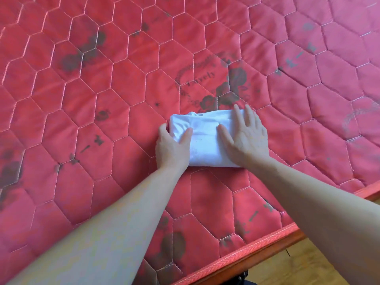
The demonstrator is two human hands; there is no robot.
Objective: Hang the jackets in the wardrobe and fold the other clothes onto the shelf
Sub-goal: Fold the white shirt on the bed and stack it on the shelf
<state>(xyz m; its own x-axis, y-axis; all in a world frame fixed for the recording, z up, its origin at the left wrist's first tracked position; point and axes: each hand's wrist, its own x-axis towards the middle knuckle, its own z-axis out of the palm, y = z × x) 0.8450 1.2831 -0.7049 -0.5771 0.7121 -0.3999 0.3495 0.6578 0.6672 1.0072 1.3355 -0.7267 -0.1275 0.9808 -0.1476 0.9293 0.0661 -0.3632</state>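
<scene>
Folded white garment (207, 138) lying on red quilted mattress (102, 99), under and between both sets of fingers. Left hand (171, 146) cupping the bundle's left end, thumb on top, fingers curled round the edge. Right hand (246, 136) flat on the right half, fingers straight and spread. Likely light, soft, limp cotton; apt to slump open if lifted by one corner. Best taken from beneath at both short ends. Mattress cloth smooth, stitched in hexagons, faded dark flower prints.

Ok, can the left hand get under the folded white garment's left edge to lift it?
Probably yes: the left hand already cups the folded white garment at that edge, and nothing on the mattress blocks it.
</scene>
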